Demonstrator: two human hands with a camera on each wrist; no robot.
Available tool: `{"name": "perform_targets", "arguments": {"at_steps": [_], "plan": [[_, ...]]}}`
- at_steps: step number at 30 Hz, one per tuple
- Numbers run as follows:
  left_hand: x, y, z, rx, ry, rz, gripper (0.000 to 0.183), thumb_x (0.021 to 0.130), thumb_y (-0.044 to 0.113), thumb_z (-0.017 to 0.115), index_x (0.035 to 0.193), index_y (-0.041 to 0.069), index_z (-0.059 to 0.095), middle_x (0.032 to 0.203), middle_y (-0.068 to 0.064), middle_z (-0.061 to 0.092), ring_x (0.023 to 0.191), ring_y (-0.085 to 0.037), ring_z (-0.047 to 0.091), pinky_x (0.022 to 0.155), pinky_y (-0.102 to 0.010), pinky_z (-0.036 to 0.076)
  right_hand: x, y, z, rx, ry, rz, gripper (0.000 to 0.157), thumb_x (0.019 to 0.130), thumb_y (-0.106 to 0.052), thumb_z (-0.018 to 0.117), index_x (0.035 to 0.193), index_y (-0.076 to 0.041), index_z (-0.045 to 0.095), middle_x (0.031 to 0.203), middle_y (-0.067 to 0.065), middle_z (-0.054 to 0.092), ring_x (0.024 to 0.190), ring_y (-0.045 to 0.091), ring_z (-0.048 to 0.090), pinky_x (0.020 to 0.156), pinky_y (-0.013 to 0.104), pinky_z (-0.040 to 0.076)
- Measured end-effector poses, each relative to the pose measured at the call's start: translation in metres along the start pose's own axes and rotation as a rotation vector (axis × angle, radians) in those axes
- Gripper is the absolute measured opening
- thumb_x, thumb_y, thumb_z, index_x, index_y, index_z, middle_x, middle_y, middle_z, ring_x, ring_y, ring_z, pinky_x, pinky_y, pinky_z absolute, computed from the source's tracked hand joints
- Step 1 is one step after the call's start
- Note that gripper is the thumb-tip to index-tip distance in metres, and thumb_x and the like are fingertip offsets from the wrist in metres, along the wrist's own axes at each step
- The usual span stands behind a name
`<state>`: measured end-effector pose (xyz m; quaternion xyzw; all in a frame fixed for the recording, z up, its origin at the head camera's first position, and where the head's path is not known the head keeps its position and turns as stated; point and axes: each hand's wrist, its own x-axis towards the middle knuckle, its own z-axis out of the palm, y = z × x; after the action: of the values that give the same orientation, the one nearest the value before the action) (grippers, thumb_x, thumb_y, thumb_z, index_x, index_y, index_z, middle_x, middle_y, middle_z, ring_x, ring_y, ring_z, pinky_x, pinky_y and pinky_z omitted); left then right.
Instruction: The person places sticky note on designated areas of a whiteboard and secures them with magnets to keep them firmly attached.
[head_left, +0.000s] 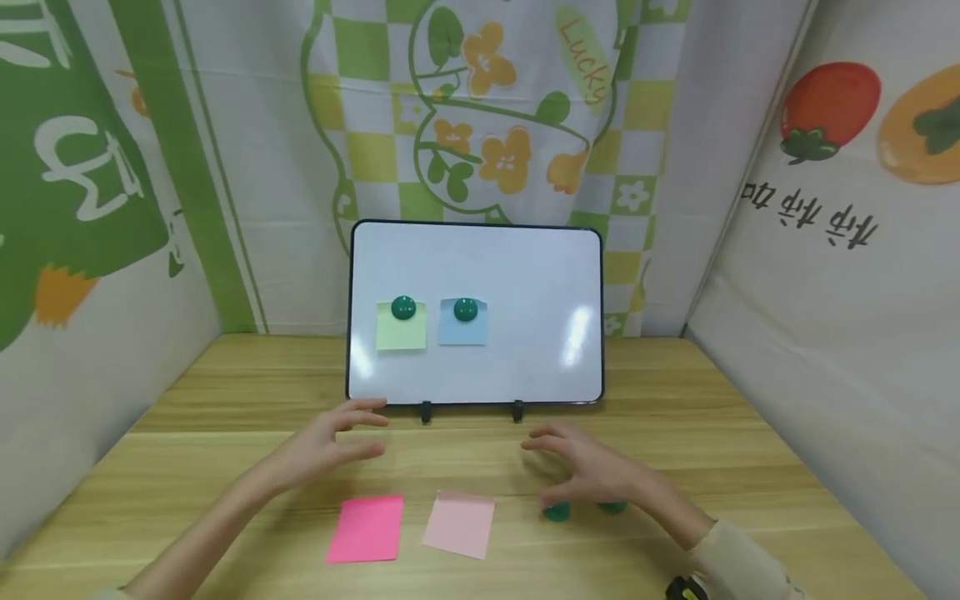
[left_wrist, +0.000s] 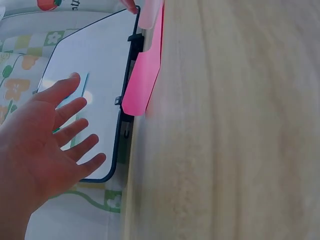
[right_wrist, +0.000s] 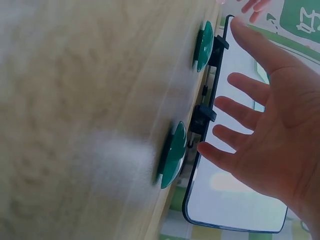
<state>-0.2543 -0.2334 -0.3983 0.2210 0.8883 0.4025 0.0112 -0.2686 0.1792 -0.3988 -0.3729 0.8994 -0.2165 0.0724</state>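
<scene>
My left hand (head_left: pixel 326 446) hovers over the table with fingers spread, holding nothing. Nearest to it lies a bright pink sticky note (head_left: pixel 367 530), with a pale pink sticky note (head_left: pixel 459 525) to its right. My right hand (head_left: pixel 592 467) is also empty, its fingers loosely extended above two green round magnets (right_wrist: pixel 174 156) on the tabletop; in the head view it partly covers them. Behind both hands stands a whiteboard (head_left: pixel 525 275). On its left half are a light green note (head_left: pixel 401 335) and a blue note (head_left: pixel 462 332), each under a green magnet (head_left: pixel 403 307).
Two black feet (head_left: pixel 426 412) support the whiteboard on the wooden table (head_left: pixel 675 400). A patterned curtain (head_left: pixel 480 125) hangs behind it, and printed cloth walls (head_left: pixel 825 333) close in both sides. A black object (head_left: pixel 686 588) shows by the right sleeve (head_left: pixel 742 562).
</scene>
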Motion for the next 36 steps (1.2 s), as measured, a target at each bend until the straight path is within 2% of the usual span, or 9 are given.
{"name": "perform_targets", "arguments": {"at_steps": [7, 11, 15, 20, 24, 29, 36], "plan": [[-0.001, -0.003, 0.001, -0.029, -0.036, 0.019, 0.041, 0.094, 0.034, 0.068, 0.128, 0.012, 0.066, 0.155, -0.010, 0.043, 0.142, -0.045, 0.036, 0.102, -0.065, 0.043, -0.006, 0.003, 0.001, 0.036, -0.036, 0.017, 0.074, 0.082, -0.047, 0.077, 0.142, -0.012, 0.052, 0.151, 0.014, 0.043, 0.141, 0.037, 0.036, 0.108, 0.061, 0.040], [-0.003, -0.003, 0.000, -0.010, -0.058, 0.040, 0.041, 0.094, 0.033, 0.068, 0.128, 0.011, 0.066, 0.154, -0.013, 0.043, 0.137, -0.050, 0.041, 0.100, -0.069, 0.042, -0.009, 0.002, 0.001, 0.039, -0.041, 0.023, 0.074, 0.082, -0.046, 0.078, 0.142, -0.012, 0.052, 0.152, 0.013, 0.042, 0.142, 0.037, 0.035, 0.109, 0.061, 0.039], [-0.006, -0.005, 0.000, 0.014, -0.097, 0.050, 0.042, 0.093, 0.033, 0.068, 0.128, 0.010, 0.066, 0.155, -0.016, 0.041, 0.139, -0.053, 0.035, 0.100, -0.072, 0.039, -0.012, 0.003, 0.002, 0.020, -0.032, 0.023, 0.074, 0.080, -0.045, 0.079, 0.141, -0.012, 0.053, 0.151, 0.012, 0.043, 0.142, 0.036, 0.035, 0.111, 0.060, 0.037], [-0.008, -0.006, 0.000, 0.009, -0.148, 0.031, 0.044, 0.090, 0.036, 0.071, 0.126, 0.011, 0.067, 0.157, -0.016, 0.039, 0.144, -0.051, 0.028, 0.105, -0.073, 0.033, -0.015, 0.003, 0.002, 0.017, -0.028, 0.020, 0.074, 0.079, -0.042, 0.082, 0.140, -0.013, 0.054, 0.150, 0.013, 0.044, 0.143, 0.038, 0.033, 0.111, 0.062, 0.036], [-0.010, -0.007, -0.002, 0.007, -0.209, 0.025, 0.043, 0.087, 0.036, 0.074, 0.123, 0.013, 0.069, 0.158, -0.017, 0.037, 0.145, -0.052, 0.025, 0.107, -0.075, 0.026, -0.018, 0.004, 0.001, 0.029, -0.039, 0.015, 0.072, 0.078, -0.039, 0.083, 0.139, -0.012, 0.056, 0.151, 0.015, 0.043, 0.144, 0.042, 0.030, 0.111, 0.066, 0.033], [-0.014, -0.010, -0.005, 0.019, -0.270, 0.030, 0.037, 0.084, 0.036, 0.077, 0.117, 0.018, 0.072, 0.158, -0.020, 0.035, 0.143, -0.055, 0.025, 0.107, -0.076, 0.023, -0.021, 0.005, -0.001, 0.062, -0.068, 0.033, 0.069, 0.079, -0.039, 0.082, 0.138, -0.014, 0.056, 0.152, 0.016, 0.041, 0.146, 0.044, 0.026, 0.111, 0.068, 0.031], [-0.016, -0.015, -0.005, 0.063, -0.284, 0.053, 0.034, 0.081, 0.040, 0.079, 0.111, 0.025, 0.074, 0.157, -0.023, 0.036, 0.142, -0.056, 0.027, 0.106, -0.078, 0.021, -0.023, 0.006, -0.003, 0.082, -0.080, 0.039, 0.069, 0.077, -0.037, 0.084, 0.137, -0.016, 0.058, 0.153, 0.016, 0.040, 0.146, 0.046, 0.025, 0.109, 0.071, 0.030]]}}
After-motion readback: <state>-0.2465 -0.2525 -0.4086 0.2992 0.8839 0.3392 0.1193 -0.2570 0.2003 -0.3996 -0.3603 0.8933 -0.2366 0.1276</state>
